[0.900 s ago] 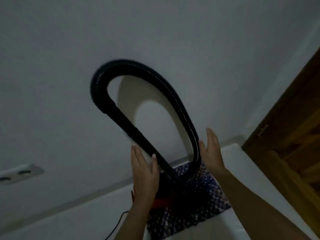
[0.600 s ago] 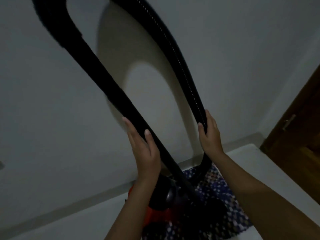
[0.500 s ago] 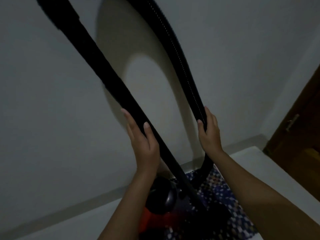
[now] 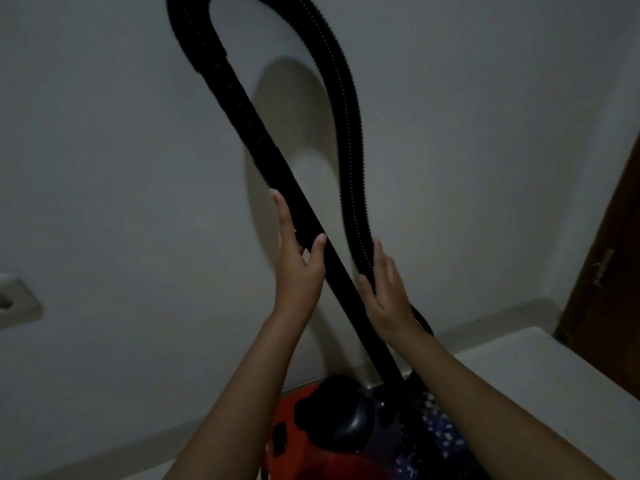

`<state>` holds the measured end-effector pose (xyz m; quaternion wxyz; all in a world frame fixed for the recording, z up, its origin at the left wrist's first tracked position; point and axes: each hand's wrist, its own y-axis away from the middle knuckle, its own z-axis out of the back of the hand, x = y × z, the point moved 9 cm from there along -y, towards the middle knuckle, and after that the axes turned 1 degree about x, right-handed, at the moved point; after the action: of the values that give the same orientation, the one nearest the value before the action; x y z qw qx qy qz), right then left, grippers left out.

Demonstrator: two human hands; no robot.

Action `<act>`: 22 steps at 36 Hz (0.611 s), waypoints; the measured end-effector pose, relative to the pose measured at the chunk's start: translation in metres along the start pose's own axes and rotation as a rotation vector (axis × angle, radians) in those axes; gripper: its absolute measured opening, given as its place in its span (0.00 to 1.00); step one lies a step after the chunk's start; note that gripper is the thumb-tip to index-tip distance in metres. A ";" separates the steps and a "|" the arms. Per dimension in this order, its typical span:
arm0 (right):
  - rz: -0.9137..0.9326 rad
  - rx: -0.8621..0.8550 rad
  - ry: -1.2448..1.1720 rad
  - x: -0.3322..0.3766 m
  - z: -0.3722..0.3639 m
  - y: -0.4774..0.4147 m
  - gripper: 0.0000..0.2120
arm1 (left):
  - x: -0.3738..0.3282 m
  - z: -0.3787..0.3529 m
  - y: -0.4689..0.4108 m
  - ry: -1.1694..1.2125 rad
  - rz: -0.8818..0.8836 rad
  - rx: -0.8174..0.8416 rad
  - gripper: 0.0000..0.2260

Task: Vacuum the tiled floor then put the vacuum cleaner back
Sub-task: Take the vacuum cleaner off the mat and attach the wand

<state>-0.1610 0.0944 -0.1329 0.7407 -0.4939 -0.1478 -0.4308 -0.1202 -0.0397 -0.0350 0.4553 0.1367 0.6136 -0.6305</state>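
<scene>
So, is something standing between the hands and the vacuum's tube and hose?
Nothing visible does. The left hand already touches the tube, which runs between its thumb and fingers. The right hand touches the hose in the same way. No other thing lies between them.

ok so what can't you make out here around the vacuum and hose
Head view, dim:
hose: loop top cut off by the top edge.
vacuum: base cut off by the bottom edge, sides behind the forearms.
wand: lower end lost in shadow.
left hand, right hand: gripping or only touching, too dim to tell.
socket: cut by the left edge.
</scene>
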 end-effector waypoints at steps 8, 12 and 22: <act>0.024 -0.012 0.168 0.024 -0.029 0.015 0.45 | 0.007 0.016 0.007 -0.014 0.004 0.004 0.39; 0.034 -0.063 0.244 0.030 -0.037 0.011 0.44 | 0.010 0.025 0.011 -0.019 0.025 -0.005 0.40; 0.157 0.024 0.394 0.049 -0.070 0.022 0.43 | 0.040 0.067 0.040 0.119 0.077 -0.106 0.42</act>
<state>-0.1291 0.0134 -0.1472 0.7924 -0.4015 0.0339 -0.4580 -0.0866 -0.1097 -0.0758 0.4483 0.1732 0.6664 -0.5700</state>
